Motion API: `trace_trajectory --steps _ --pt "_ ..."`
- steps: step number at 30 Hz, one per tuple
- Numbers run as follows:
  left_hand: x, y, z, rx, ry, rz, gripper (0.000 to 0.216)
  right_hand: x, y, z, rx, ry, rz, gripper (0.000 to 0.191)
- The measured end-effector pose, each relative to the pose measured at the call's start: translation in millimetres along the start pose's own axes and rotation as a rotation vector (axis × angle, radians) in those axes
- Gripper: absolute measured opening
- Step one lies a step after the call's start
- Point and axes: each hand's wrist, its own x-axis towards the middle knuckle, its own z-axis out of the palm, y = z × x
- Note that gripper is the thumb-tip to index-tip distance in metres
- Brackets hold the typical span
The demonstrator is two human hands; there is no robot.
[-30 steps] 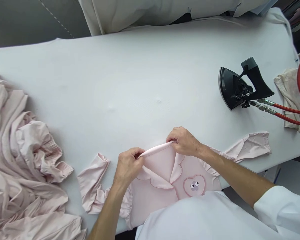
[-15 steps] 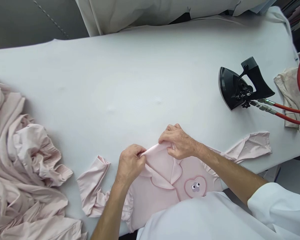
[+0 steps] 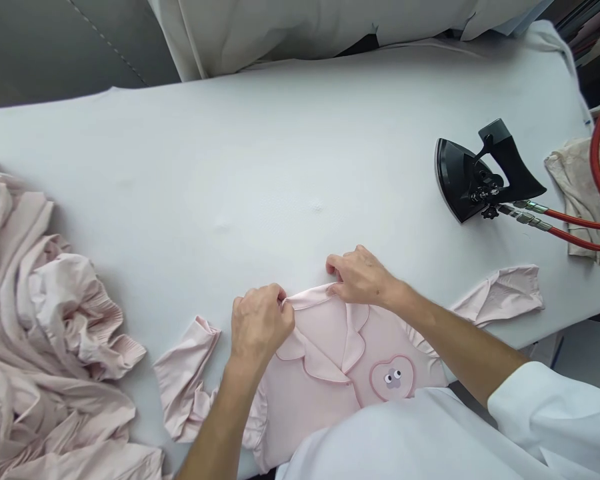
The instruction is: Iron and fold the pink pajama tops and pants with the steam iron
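Observation:
A pink long-sleeved pajama shirt lies on the white padded table, its scalloped collar edged in darker pink. On its chest is a heart-shaped patch with two eyes. My left hand is closed in a pinch on the left end of the collar's back edge. At the right end, the thumb of my right hand lies on the collar, with the fingers curled beyond the edge and the forefinger tip slightly apart from the thumb. Between my hands the collar edge runs nearly straight.
A black iron with red hoses rests on the table at the right. Crumpled pink garments are heaped at the left. Beige cloth lies at the right edge, and pale fabric hangs behind the table.
The collar's back edge has been folded down and lies flatter. My right hand has shifted slightly right, its forefinger parting from the thumb; my left hand has rolled over a little.

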Motion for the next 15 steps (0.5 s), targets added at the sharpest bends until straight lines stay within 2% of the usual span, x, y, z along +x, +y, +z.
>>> trace_trajectory --steps 1,3,5,6,7,9,11,13,15 --pt "-1 2 5 0.020 0.083 0.074 0.020 -2 11 -10 0.011 0.088 -0.058 0.035" --pt "-2 8 16 -0.015 0.224 0.198 0.026 -9 44 -38 -0.022 0.412 -0.083 0.043" --pt "4 18 27 -0.037 0.297 0.255 0.034 -18 87 -73 -0.162 0.796 0.106 0.050" --pt "8 25 32 -0.027 0.319 0.261 0.036 -22 108 -90 -0.225 0.923 0.238 0.055" --pt "14 32 36 -0.015 0.339 0.256 0.038 -27 129 -105 -0.254 0.988 0.356 0.056" --pt "26 45 42 -0.015 0.374 0.219 0.034 -36 163 -127 -0.192 0.933 0.446 0.056" --pt "35 49 43 -0.043 0.394 0.171 0.027 -45 189 -140 -0.067 0.868 0.374 0.062" --pt "35 43 40 -0.116 0.396 0.185 0.017 -52 207 -146 -0.052 0.935 0.345 0.070" --pt "26 26 33 -0.226 0.372 0.279 0.012 -54 218 -150 -0.007 0.939 0.443 0.062"
